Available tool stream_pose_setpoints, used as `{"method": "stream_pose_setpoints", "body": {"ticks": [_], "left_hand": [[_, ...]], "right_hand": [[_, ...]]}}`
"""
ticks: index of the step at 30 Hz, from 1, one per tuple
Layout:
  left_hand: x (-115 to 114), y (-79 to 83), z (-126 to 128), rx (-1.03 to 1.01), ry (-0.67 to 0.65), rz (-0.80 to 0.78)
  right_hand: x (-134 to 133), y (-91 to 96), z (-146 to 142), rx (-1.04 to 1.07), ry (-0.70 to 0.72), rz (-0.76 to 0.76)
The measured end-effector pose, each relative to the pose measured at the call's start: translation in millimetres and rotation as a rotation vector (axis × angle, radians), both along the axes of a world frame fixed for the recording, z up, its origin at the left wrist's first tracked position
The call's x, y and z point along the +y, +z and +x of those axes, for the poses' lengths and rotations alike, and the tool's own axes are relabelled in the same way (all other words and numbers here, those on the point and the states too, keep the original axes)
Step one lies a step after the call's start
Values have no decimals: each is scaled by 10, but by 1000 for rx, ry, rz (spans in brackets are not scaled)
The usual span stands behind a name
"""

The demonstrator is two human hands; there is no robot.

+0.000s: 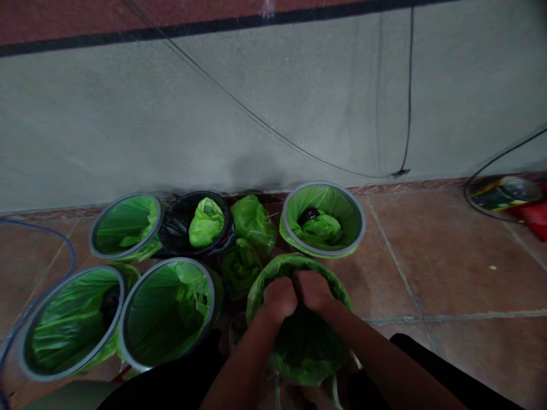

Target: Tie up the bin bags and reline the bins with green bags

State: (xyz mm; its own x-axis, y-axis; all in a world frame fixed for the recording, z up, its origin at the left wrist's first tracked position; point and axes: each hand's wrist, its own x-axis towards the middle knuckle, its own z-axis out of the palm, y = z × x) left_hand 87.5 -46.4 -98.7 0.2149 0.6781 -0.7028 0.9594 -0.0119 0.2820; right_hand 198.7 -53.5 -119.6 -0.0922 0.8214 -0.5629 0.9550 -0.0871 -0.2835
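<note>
Green-lined bins [162,313] crowd the lower left of the frame against a grey wall [273,102]. At lower centre we bunch one green liner [303,353], left hand [280,299] and right hand [315,289] both fisted tight on it. Pulled hard, the thin film may tear, we judge.

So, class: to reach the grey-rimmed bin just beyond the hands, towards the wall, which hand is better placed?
Probably the right hand: it lies nearer that bin. The left hand sits further left. Both hands grip the green bag, so one must let go.
</note>
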Motion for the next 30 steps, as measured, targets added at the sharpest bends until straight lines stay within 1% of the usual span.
{"method": "stream_pose_setpoints", "body": {"ticks": [2,3,4,5,6,8,11,14,18,21,26,30], "left_hand": [[70,206,-77,-9,137,242],[121,257,-116,-18,224,378],[181,271,-152,-29,290,481],[242,249,-183,-40,326,538],[299,197,-206,-46,333,549],[381,41,-235,-69,277,498],[385,-191,-261,-104,168,430],[313,-313,-302,-124,97,435],[273,-347,-355,-71,32,412],[279,-361,-370,-13,-5,381],[249,-379,-374,51,25,323],[219,-304,-407,112,37,257]], "right_hand": [[27,146,86,12,-89,198],[46,184,119,36,-133,310],[69,196,142,67,-169,408],[93,184,155,100,-188,475],[118,154,157,124,-190,506],[162,63,146,134,-176,504],[200,-66,129,83,-145,449],[210,-116,146,45,-108,417],[217,-102,200,-14,-79,366],[214,-86,249,-89,-30,308],[207,-105,302,-165,45,275],[221,-91,270,-156,31,265]]}}
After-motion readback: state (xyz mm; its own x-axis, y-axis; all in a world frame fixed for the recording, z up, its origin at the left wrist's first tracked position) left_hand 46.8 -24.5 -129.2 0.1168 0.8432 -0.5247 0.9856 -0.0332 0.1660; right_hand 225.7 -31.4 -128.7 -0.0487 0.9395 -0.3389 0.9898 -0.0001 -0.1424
